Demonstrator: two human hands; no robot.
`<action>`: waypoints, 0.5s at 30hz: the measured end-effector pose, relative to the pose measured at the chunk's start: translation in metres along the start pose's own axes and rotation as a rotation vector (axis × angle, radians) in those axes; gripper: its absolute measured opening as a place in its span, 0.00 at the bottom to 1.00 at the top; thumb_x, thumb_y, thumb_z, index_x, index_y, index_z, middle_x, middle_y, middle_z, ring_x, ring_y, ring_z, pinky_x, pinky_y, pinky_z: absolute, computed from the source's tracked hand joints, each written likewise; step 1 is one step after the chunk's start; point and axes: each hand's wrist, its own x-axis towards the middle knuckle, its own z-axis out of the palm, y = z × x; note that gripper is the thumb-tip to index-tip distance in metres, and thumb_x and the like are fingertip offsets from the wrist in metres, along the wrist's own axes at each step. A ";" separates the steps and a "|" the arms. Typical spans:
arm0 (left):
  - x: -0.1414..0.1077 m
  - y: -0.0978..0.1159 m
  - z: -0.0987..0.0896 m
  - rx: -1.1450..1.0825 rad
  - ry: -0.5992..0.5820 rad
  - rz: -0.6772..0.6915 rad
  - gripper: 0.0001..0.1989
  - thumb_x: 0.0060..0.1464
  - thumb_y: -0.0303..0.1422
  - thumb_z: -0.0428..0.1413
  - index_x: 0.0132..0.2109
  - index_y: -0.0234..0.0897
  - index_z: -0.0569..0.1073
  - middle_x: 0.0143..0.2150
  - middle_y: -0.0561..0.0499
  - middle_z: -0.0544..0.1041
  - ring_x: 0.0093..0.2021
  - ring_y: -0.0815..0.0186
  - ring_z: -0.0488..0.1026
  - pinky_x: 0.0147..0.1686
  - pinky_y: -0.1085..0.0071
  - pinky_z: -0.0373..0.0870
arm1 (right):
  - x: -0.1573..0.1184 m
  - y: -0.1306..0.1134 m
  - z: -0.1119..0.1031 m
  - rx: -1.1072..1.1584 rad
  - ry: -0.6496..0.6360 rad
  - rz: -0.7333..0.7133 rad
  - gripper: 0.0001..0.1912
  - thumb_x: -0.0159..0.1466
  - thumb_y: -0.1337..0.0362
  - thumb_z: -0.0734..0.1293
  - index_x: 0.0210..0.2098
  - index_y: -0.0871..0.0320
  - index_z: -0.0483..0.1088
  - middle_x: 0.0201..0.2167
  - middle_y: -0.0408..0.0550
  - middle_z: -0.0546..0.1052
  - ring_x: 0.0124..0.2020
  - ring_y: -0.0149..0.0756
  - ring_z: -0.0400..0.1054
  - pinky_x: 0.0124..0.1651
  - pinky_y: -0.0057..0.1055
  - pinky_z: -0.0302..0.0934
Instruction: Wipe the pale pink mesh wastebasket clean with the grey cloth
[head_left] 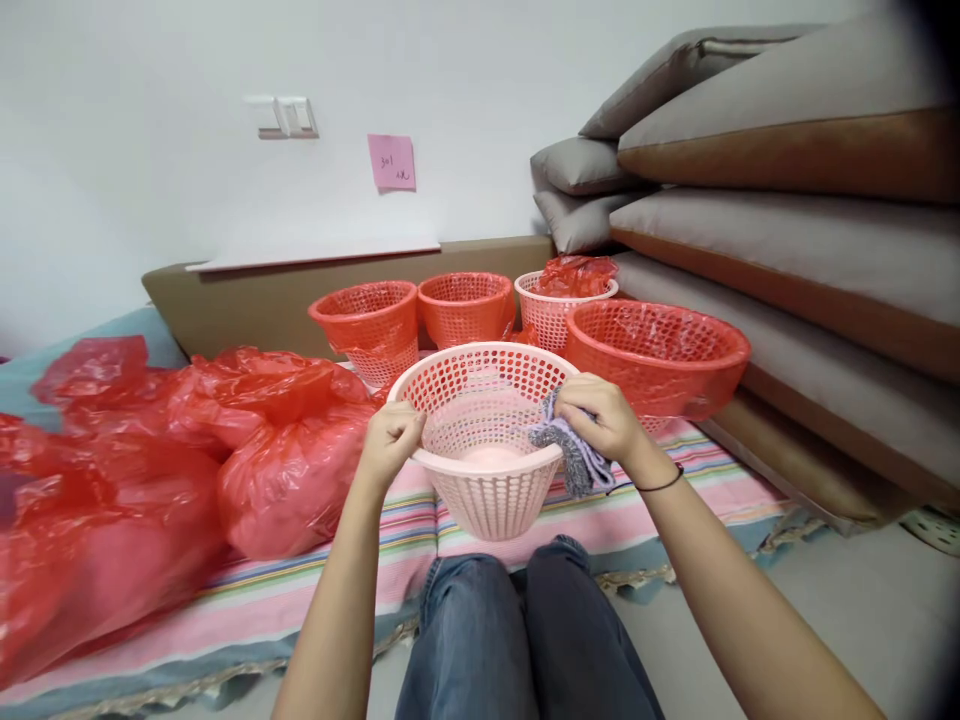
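Observation:
A pale pink plastic basket (491,490) with perforated sides is tilted toward me above my knees; nothing shows inside it. My left hand (391,440) is closed on the left of its rim. On the opposite side, my right hand (602,415) holds a grey and lilac cloth (574,462) against the basket's right rim. The cloth hangs partly outside the basket, and my right fingertips are hidden behind it.
Behind stand two baskets lined with red bags, a left one (364,300) and a middle one (465,300). A white basket (562,320) and a wide red-lined basket (660,350) stand right. Filled red bags (292,470) lie left on striped fabric (405,520). Grey cushions (787,230) are stacked right.

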 end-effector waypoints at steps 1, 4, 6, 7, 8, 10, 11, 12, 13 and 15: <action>0.002 -0.001 0.000 -0.004 -0.009 -0.022 0.27 0.62 0.39 0.47 0.15 0.38 0.54 0.15 0.54 0.57 0.19 0.69 0.57 0.25 0.69 0.58 | 0.001 0.000 0.001 -0.011 0.008 0.011 0.17 0.66 0.62 0.56 0.21 0.55 0.62 0.20 0.43 0.67 0.26 0.34 0.60 0.35 0.33 0.53; 0.002 -0.002 -0.005 -0.001 -0.038 -0.098 0.27 0.64 0.38 0.43 0.15 0.39 0.55 0.15 0.53 0.59 0.19 0.69 0.59 0.25 0.70 0.60 | -0.003 -0.018 0.005 -0.119 0.055 0.027 0.17 0.65 0.64 0.57 0.19 0.55 0.59 0.19 0.43 0.65 0.24 0.33 0.59 0.33 0.33 0.52; 0.003 -0.003 -0.011 0.017 -0.099 -0.141 0.27 0.64 0.38 0.43 0.16 0.39 0.59 0.17 0.52 0.63 0.21 0.68 0.63 0.27 0.70 0.64 | -0.009 -0.041 0.010 -0.207 0.094 0.032 0.17 0.64 0.66 0.58 0.19 0.55 0.58 0.18 0.42 0.64 0.24 0.33 0.58 0.33 0.33 0.51; 0.005 -0.004 -0.014 0.034 -0.142 -0.155 0.25 0.63 0.38 0.45 0.17 0.38 0.63 0.19 0.51 0.68 0.25 0.66 0.67 0.30 0.70 0.67 | -0.012 -0.054 0.012 -0.242 0.116 0.039 0.16 0.63 0.66 0.59 0.18 0.55 0.58 0.18 0.42 0.64 0.24 0.33 0.57 0.33 0.33 0.51; 0.008 -0.006 -0.018 0.056 -0.181 -0.163 0.22 0.61 0.39 0.49 0.19 0.38 0.68 0.24 0.49 0.74 0.31 0.64 0.71 0.36 0.68 0.70 | -0.014 -0.066 0.015 -0.272 0.140 0.049 0.16 0.63 0.66 0.60 0.18 0.55 0.59 0.18 0.42 0.64 0.24 0.33 0.57 0.33 0.33 0.51; 0.017 -0.010 -0.022 0.126 -0.226 -0.185 0.09 0.56 0.37 0.57 0.30 0.39 0.77 0.44 0.46 0.80 0.50 0.57 0.72 0.55 0.58 0.67 | -0.018 -0.088 0.019 -0.313 0.183 0.075 0.16 0.62 0.66 0.61 0.19 0.55 0.59 0.17 0.43 0.65 0.24 0.34 0.57 0.33 0.34 0.50; 0.023 -0.012 -0.022 0.192 -0.248 -0.219 0.07 0.53 0.34 0.59 0.39 0.41 0.79 0.54 0.46 0.77 0.59 0.54 0.67 0.61 0.54 0.61 | -0.019 -0.097 0.021 -0.328 0.199 0.086 0.15 0.62 0.66 0.61 0.19 0.55 0.60 0.17 0.43 0.66 0.24 0.34 0.57 0.33 0.34 0.51; 0.030 -0.015 -0.021 0.266 -0.273 -0.264 0.16 0.51 0.30 0.60 0.49 0.42 0.78 0.62 0.45 0.71 0.65 0.52 0.62 0.65 0.52 0.56 | -0.020 -0.103 0.023 -0.338 0.210 0.093 0.15 0.62 0.66 0.61 0.19 0.55 0.60 0.18 0.44 0.66 0.24 0.34 0.57 0.34 0.35 0.51; 0.037 -0.018 -0.019 0.336 -0.306 -0.313 0.26 0.49 0.26 0.60 0.57 0.43 0.73 0.67 0.44 0.65 0.68 0.52 0.59 0.66 0.52 0.55 | -0.021 -0.109 0.024 -0.343 0.214 0.097 0.15 0.62 0.66 0.61 0.19 0.55 0.60 0.18 0.44 0.66 0.24 0.35 0.58 0.34 0.35 0.51; 0.051 -0.024 -0.012 0.432 -0.385 -0.386 0.39 0.46 0.20 0.57 0.67 0.43 0.63 0.69 0.43 0.63 0.67 0.53 0.62 0.64 0.57 0.60 | -0.023 -0.115 0.025 -0.348 0.201 0.105 0.14 0.62 0.66 0.61 0.20 0.55 0.60 0.18 0.44 0.66 0.25 0.35 0.58 0.35 0.36 0.50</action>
